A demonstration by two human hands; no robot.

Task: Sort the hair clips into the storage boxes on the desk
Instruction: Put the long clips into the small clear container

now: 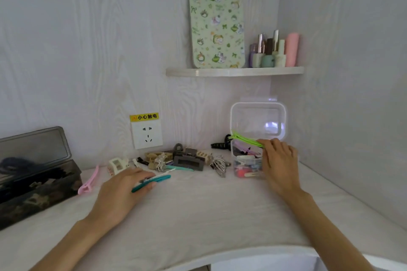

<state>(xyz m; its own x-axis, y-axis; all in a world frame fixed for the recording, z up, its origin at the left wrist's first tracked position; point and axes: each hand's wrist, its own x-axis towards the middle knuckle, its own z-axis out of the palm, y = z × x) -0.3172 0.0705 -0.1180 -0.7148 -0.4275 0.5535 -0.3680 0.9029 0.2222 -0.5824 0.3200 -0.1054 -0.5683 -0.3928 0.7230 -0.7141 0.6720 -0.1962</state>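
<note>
A clear plastic box [240, 169] stands on the desk at the right with its lid [257, 121] up and several coloured clips inside. My right hand [277, 158] pinches a long green clip [246, 139] over the box's open top. My left hand [125, 187] lies on the desk and holds a teal clip [161, 178] between thumb and fingers. A pile of loose hair clips [182, 159] lies along the wall between my hands. A pink clip [89, 182] lies beside a dark tin box [37, 185] at the left, whose lid stands open.
A wall socket [147, 135] with a yellow warning label sits behind the pile. A shelf [233, 71] above carries a patterned board and several bottles. The side wall runs close to the right of the clear box. The desk's front edge curves in near me.
</note>
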